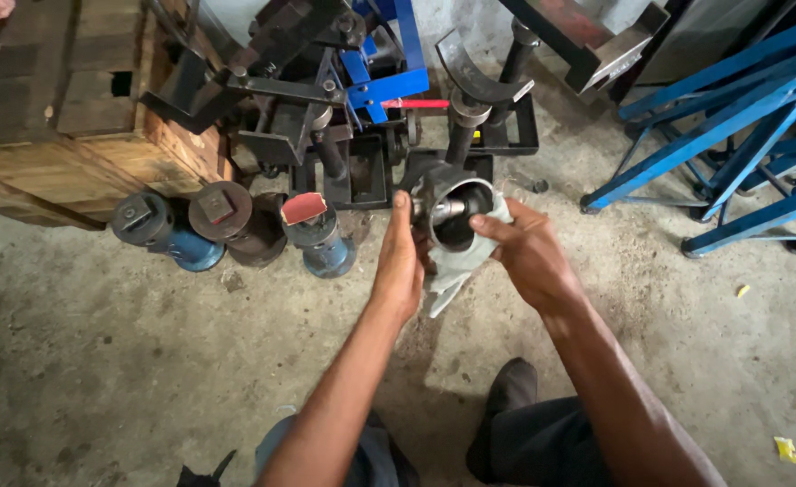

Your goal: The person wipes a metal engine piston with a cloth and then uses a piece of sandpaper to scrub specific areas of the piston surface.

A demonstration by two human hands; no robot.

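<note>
We are sitting low over the concrete floor (146, 361), with our knees at the bottom of the view. Our left hand (398, 266) is lying flat against the side of the round metal housing (443, 212), its grip spread wide. Our right hand (524, 257) is pinching a pale cloth (457, 271) against the rim. We are wiping best by holding the housing steady and pushing the cloth around the dark hole (slowly, we think). Behind it, three blue jacks (321, 234) are standing by a wooden crate (82, 135), and blue frames (731, 135) are leaning further back.
</note>
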